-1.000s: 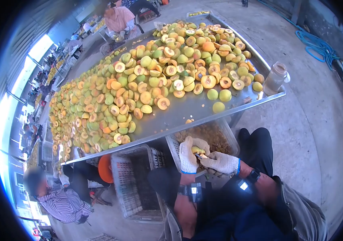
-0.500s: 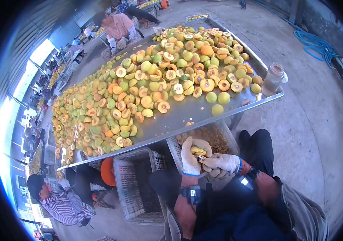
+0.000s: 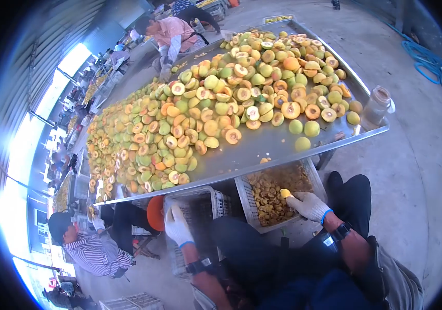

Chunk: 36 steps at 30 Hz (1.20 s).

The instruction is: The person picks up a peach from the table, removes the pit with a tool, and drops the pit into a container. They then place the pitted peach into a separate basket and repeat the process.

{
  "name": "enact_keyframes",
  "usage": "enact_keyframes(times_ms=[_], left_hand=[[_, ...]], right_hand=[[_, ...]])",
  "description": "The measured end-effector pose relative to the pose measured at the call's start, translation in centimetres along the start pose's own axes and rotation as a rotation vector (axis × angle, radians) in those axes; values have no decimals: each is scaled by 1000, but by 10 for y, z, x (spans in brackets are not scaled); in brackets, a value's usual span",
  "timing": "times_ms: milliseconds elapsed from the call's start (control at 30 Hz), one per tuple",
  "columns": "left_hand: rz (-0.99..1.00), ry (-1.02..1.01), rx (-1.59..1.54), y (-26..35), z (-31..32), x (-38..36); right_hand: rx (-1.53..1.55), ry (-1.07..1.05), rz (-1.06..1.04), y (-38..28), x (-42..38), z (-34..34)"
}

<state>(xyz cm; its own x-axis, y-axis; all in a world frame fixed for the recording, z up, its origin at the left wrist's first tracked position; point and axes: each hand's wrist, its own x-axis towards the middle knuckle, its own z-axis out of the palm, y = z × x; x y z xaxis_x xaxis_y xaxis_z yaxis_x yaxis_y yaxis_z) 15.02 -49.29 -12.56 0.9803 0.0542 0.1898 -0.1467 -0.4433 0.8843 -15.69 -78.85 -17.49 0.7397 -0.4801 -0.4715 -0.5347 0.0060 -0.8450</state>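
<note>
My left hand (image 3: 177, 225), in a pale work glove, is over the near side of a grey plastic crate (image 3: 220, 200). Its fingers are stretched out, and nothing shows in them. My right hand (image 3: 308, 205), gloved too, closes on a small yellow piece of peach (image 3: 286, 193) between thumb and fingers; any tool in that hand is hidden. Beneath the piece, a second crate (image 3: 244, 191) contains many brown pits and scraps (image 3: 272, 199). Halved and whole peaches (image 3: 216, 98) cover much of the metal table (image 3: 241, 155) in front of me.
A clear plastic jar (image 3: 377, 106) stands at the table's right corner. Across the table is a person in a pink top (image 3: 172, 31); another in stripes (image 3: 94, 253) sits at left near an orange round object (image 3: 155, 213). A blue hose (image 3: 430, 64) lies at right.
My hands were together around a cut peach with a small metal tool. Now they are apart: the left has moved left over the other crate, the right holds a yellow piece above the pits.
</note>
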Motion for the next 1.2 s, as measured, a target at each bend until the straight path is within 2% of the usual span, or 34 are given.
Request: enact_keyframes(times_ms=[33, 67, 133, 167, 233, 300, 333, 367, 433, 467, 500, 533, 600, 633, 700, 733, 767, 800, 833, 867, 933, 967, 1000, 1033, 1100, 1133, 1200], left_hand=[[187, -17, 346, -16, -8, 12], [190, -8, 348, -16, -11, 19], [292, 57, 509, -15, -13, 31], [289, 64, 508, -15, -6, 39], [406, 47, 407, 0, 23, 56], [416, -3, 395, 37, 60, 55], [460, -84, 360, 37, 81, 66], [403, -125, 475, 29, 102, 79], [366, -176, 568, 12, 145, 99], [340, -197, 717, 0, 162, 105], [307, -217, 868, -2, 171, 105], [316, -224, 856, -6, 178, 104], [410, -210, 1039, 3, 190, 95], [414, -247, 985, 4, 193, 95], [422, -339, 881, 5, 198, 97], [423, -408, 778, 6, 201, 97], [453, -425, 727, 12, 200, 93], [453, -428, 725, 14, 201, 91], [458, -497, 676, 16, 204, 89], [466, -566, 623, 19, 209, 86], [444, -606, 594, 32, 211, 69], [354, -668, 387, 38, 212, 57], [264, -723, 179, 48, 211, 45], [263, -725, 181, 65, 210, 32], [309, -911, 3, 95, 204, -3], [344, -931, -97, 99, 204, -18], [354, -1116, -325, 106, 201, -42]], right_hand=[[-9, 12, 2, 0, 4, 1], [-8, 6, -6, -6, 4, 1], [64, -49, 220, -23, -3, -2], [59, -52, 215, -28, -4, -3], [154, -114, 288, -34, -5, -4], [198, -142, 315, -38, -2, -5], [215, -243, 282, -36, -1, -6], [234, -338, 251, -33, -1, -7], [265, -321, 262, -27, -4, -11], [290, -321, 274, -26, -3, -14], [241, -322, 248, -32, -2, -14], [76, -322, 196, -29, 3, -16], [-295, -201, 60, -41, 0, -26], [-299, -188, 70, -12, 18, -25], [-581, -200, -152, 67, 57, -8], [-578, -194, -140, 39, 46, -19], [-451, -237, -60, -26, 28, -39], [-320, -280, 19, -62, 18, -50], [-445, -187, -94, -57, 26, -46], [-442, -177, -88, -56, 32, -47], [-576, 28, -149, -63, 45, -51], [-543, 224, -339, -48, 54, -48], [-543, 222, -340, -57, 53, -52], [-348, 186, -303, -73, 50, -60], [27, 117, -173, -84, 50, -63], [30, 122, -170, -88, 49, -59], [351, 193, -38, -96, 49, -51]])
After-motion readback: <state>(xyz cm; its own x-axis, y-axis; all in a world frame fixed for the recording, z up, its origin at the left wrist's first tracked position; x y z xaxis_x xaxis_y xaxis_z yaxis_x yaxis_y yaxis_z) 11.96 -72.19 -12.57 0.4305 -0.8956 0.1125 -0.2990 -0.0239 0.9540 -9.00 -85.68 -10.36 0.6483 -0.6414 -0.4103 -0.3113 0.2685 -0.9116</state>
